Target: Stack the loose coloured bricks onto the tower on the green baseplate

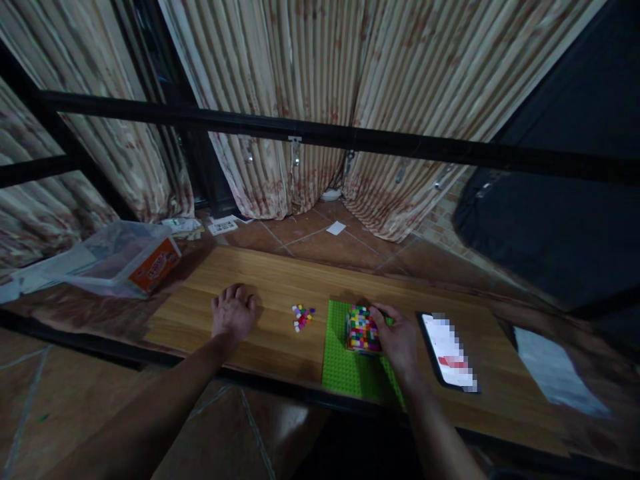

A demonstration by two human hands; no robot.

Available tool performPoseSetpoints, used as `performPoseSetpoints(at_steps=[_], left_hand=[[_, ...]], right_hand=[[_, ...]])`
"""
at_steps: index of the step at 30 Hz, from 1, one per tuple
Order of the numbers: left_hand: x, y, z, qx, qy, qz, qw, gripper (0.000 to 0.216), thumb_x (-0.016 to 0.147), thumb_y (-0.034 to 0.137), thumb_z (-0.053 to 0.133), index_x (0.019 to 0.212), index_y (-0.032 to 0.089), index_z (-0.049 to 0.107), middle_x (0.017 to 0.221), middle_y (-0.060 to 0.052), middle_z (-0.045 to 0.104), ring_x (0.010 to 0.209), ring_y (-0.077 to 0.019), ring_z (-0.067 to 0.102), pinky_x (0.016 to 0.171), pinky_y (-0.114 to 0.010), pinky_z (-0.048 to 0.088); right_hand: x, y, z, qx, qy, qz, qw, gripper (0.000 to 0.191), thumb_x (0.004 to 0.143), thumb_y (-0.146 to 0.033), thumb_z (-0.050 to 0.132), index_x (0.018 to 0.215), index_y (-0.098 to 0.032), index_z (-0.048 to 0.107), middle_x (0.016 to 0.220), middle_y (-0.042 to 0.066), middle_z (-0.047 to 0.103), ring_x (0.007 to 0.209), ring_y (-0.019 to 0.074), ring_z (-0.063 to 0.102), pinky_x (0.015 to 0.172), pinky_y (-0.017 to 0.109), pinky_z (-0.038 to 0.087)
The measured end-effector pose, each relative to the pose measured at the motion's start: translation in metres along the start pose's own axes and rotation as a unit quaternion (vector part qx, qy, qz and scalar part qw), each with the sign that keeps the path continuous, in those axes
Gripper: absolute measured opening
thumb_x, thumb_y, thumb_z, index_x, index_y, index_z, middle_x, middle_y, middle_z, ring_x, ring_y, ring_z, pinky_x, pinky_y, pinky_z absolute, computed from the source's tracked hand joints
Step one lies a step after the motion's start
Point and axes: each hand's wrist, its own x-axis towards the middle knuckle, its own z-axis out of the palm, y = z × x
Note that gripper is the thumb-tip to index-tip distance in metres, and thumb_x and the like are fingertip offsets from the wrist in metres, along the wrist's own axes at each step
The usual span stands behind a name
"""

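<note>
On the wooden board lies a green studded baseplate [341,371]. A block of small multicoloured toy bricks [362,329] sits on its upper part. My right hand [399,337] is closed at the block's right side, with the thumb on its top edge and the other fingers behind, partly hidden. Palm down on the bare wood, my left hand [234,312] rests with its fingers slightly bent and nothing in it. Between that hand and the baseplate is a small loose pile of coloured bricks [303,318].
A phone [447,352] with a lit screen lies right of the baseplate, and a white sheet [557,370] farther right. At the left stands a clear plastic bin [117,260] with an orange label. A black metal bar [320,135] crosses before the curtains [280,73].
</note>
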Motion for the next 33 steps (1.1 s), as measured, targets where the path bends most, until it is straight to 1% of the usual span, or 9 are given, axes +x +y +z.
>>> performPoseSetpoints(at_steps=[4,5,9,14,20,24,26,29,33], left_hand=[[0.000,0.001,-0.001,-0.003,-0.005,-0.001,1.000,0.048,0.091,0.038,0.038,0.128,0.015,0.058,0.134,-0.013,0.057,0.121,-0.0319,0.048,0.101,-0.048,0.036],[-0.001,0.001,-0.002,-0.005,-0.006,-0.001,1.000,0.048,0.090,0.038,0.038,0.128,0.016,0.058,0.134,-0.014,0.057,0.122,-0.0318,0.048,0.101,-0.048,0.036],[-0.001,0.001,-0.002,-0.010,-0.008,-0.002,1.000,0.049,0.090,0.038,0.039,0.129,0.015,0.057,0.134,-0.014,0.057,0.123,-0.0313,0.047,0.102,-0.047,0.035],[-0.002,0.000,0.000,-0.012,0.002,0.002,1.000,0.048,0.090,0.038,0.039,0.127,0.014,0.058,0.133,-0.014,0.058,0.122,-0.0311,0.048,0.102,-0.046,0.035],[-0.002,0.000,0.001,-0.009,0.004,0.006,1.000,0.047,0.091,0.038,0.038,0.126,0.014,0.058,0.134,-0.013,0.058,0.122,-0.0319,0.048,0.101,-0.047,0.035],[-0.002,-0.001,0.001,-0.009,0.005,0.001,1.000,0.048,0.091,0.038,0.038,0.128,0.014,0.057,0.134,-0.013,0.057,0.123,-0.0315,0.048,0.102,-0.047,0.035],[-0.001,-0.001,0.001,-0.007,0.002,-0.001,1.000,0.048,0.091,0.038,0.038,0.128,0.015,0.057,0.135,-0.013,0.057,0.123,-0.0315,0.047,0.102,-0.047,0.035],[-0.001,-0.001,0.000,-0.009,-0.002,0.000,1.000,0.048,0.091,0.038,0.038,0.128,0.016,0.057,0.135,-0.012,0.057,0.123,-0.0310,0.048,0.102,-0.047,0.035],[-0.001,-0.001,0.000,-0.007,0.000,-0.001,1.000,0.049,0.091,0.039,0.037,0.128,0.016,0.058,0.135,-0.013,0.057,0.124,-0.0316,0.047,0.102,-0.048,0.035]], right_hand=[[-0.012,-0.021,0.007,-0.077,0.056,-0.134,0.986,0.035,0.091,-0.038,0.048,0.098,-0.017,0.074,0.101,0.012,0.071,0.096,0.0249,0.061,0.091,0.039,0.045],[-0.015,-0.029,0.013,-0.085,0.046,-0.158,0.983,0.033,0.093,-0.034,0.046,0.099,-0.018,0.074,0.100,0.011,0.071,0.096,0.0243,0.061,0.090,0.038,0.045],[-0.024,-0.061,0.048,-0.138,-0.084,-0.220,0.962,0.033,0.093,-0.016,0.041,0.103,-0.021,0.073,0.102,0.008,0.070,0.098,0.0219,0.059,0.090,0.033,0.044],[-0.017,-0.076,0.088,-0.258,-0.190,-0.192,0.928,0.038,0.086,-0.001,0.043,0.103,-0.016,0.073,0.102,0.012,0.070,0.100,0.0225,0.059,0.089,0.030,0.043],[-0.010,-0.062,0.105,-0.266,-0.215,-0.170,0.924,0.031,0.084,-0.001,0.047,0.091,-0.016,0.074,0.097,0.011,0.070,0.095,0.0196,0.062,0.086,0.026,0.043],[-0.014,-0.063,0.104,-0.258,-0.203,-0.160,0.931,0.026,0.088,-0.007,0.049,0.085,-0.017,0.072,0.093,0.010,0.071,0.089,0.0193,0.064,0.079,0.026,0.045],[-0.019,-0.069,0.096,-0.219,-0.184,-0.150,0.946,0.026,0.090,-0.010,0.047,0.087,-0.018,0.072,0.091,0.009,0.072,0.084,0.0188,0.066,0.077,0.026,0.046],[-0.030,-0.073,0.075,-0.087,-0.130,-0.141,0.977,0.026,0.092,-0.017,0.046,0.096,-0.020,0.072,0.096,0.008,0.074,0.087,0.0189,0.068,0.082,0.028,0.049],[-0.044,-0.061,0.037,0.074,-0.084,-0.075,0.991,0.027,0.089,-0.033,0.052,0.101,-0.021,0.072,0.097,0.007,0.076,0.089,0.0214,0.070,0.083,0.034,0.054]])
